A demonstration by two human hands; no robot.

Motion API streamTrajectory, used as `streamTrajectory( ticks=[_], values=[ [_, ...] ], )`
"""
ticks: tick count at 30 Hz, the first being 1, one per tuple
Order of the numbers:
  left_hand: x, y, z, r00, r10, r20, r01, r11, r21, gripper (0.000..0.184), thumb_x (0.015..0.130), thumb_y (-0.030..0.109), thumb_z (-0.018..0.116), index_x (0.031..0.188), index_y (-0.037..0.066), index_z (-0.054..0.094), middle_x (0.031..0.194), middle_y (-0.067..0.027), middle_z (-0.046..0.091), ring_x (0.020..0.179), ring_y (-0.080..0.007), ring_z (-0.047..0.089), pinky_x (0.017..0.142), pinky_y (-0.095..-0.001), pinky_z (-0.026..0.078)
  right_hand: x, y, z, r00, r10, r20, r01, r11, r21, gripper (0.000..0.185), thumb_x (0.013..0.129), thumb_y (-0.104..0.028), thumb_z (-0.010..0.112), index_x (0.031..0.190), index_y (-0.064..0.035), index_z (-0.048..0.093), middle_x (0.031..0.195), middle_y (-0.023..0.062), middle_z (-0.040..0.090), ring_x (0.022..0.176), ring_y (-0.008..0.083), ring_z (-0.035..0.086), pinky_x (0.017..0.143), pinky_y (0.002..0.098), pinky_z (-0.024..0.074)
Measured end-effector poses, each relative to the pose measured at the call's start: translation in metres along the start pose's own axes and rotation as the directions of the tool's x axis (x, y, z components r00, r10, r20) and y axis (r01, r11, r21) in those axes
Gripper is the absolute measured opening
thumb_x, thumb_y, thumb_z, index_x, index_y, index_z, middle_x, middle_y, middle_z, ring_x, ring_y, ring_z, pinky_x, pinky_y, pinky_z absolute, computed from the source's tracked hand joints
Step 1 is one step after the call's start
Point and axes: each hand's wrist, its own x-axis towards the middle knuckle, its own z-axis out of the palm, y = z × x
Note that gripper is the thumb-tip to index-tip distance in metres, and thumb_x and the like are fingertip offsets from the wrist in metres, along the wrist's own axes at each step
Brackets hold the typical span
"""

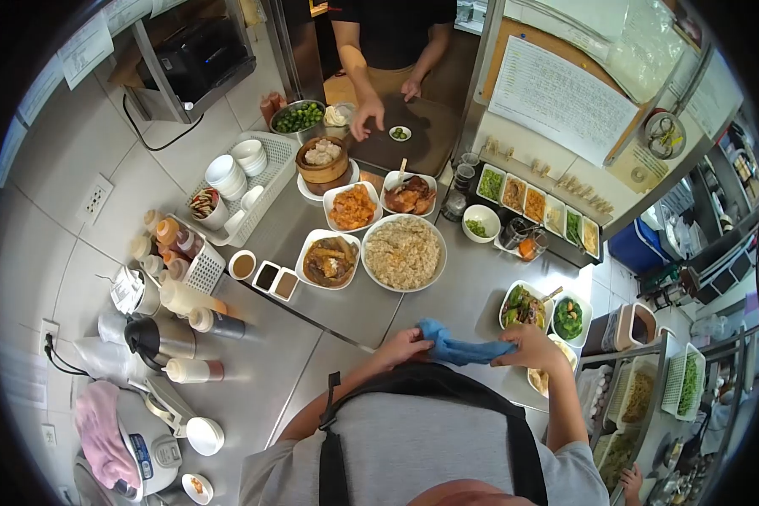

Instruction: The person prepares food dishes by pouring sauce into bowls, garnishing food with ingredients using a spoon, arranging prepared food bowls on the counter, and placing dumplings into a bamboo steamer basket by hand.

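Observation:
A blue cloth (pixel 464 347) is stretched between both hands, close in front of the body at the counter's near edge. My left hand (pixel 403 347) grips its left end with closed fingers. At its right end, my right hand (pixel 527 347) pinches the cloth, beside a dish of leafy greens with meat (pixel 524 305) and a bowl of broccoli (pixel 569 318). A white dish of pale food (pixel 541 379) is partly hidden behind my right hand. Farther forward stands a large bowl of fried rice (pixel 404 252), with a stew dish (pixel 330 260) to its left.
Across the counter (pixel 354 316), a person's hand (pixel 368 116) reaches near a small dish of green citrus (pixel 401 133). A bamboo steamer (pixel 321 164) and orange-sauced dish (pixel 352 207) stand at left-centre. Sauce bottles (pixel 196 297) line the left; a topping tray (pixel 541 207) sits right.

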Motion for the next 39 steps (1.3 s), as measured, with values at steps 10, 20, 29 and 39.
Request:
streamTrajectory(
  ticks=[10,20,29,39],
  values=[
    [-0.036,0.021,-0.017,0.967,0.091,-0.238,-0.04,0.977,0.209,0.039,0.098,0.031,0.043,0.125,0.006,0.053,0.1,-0.0068,0.063,0.088,-0.0136,0.06,0.077,-0.0275,0.05,0.037,0.034,0.063,0.929,0.279,-0.242,-0.127,0.857,0.499,0.021,0.086,-0.021,0.065,0.08,-0.0038,0.054,0.068,-0.0037,0.051,0.063,0.0056,0.046,0.057,0.024,0.0398],
    [-0.088,0.088,-0.039,0.823,0.318,-0.47,-0.335,0.941,0.05,0.045,0.097,0.038,0.039,0.122,0.004,0.056,0.097,-0.0075,0.063,0.086,-0.0132,0.059,0.08,-0.0278,0.047,0.059,0.023,0.064,0.884,0.356,-0.303,-0.258,0.912,0.319,0.036,0.081,-0.034,0.066,0.07,0.0006,0.06,0.054,0.0073,0.054,0.053,0.0155,0.051,0.053,0.0317,0.0424],
    [-0.074,0.172,-0.2,0.247,0.487,-0.838,-0.588,0.762,0.27,0.039,0.093,0.038,0.047,0.115,0.008,0.058,0.089,-0.0038,0.06,0.078,-0.0113,0.056,0.074,-0.0267,0.047,0.08,0.082,0.112,0.986,0.142,-0.089,-0.161,0.95,-0.267,0.042,0.068,-0.027,0.07,0.099,-0.002,0.061,0.089,0.0225,0.064,0.085,0.0392,0.062,0.077,0.0446,0.0497],
    [0.035,0.195,-0.376,0.371,0.259,-0.892,-0.273,0.948,0.162,0.026,0.09,0.026,0.053,0.095,0.001,0.059,0.075,-0.0071,0.059,0.058,-0.0167,0.061,0.05,-0.029,0.051,0.109,0.078,0.104,0.917,0.397,-0.032,-0.395,0.895,-0.207,0.035,0.072,-0.025,0.06,0.097,-0.0021,0.062,0.082,0.0251,0.063,0.08,0.0419,0.061,0.075,0.0469,0.0492]
  ],
)
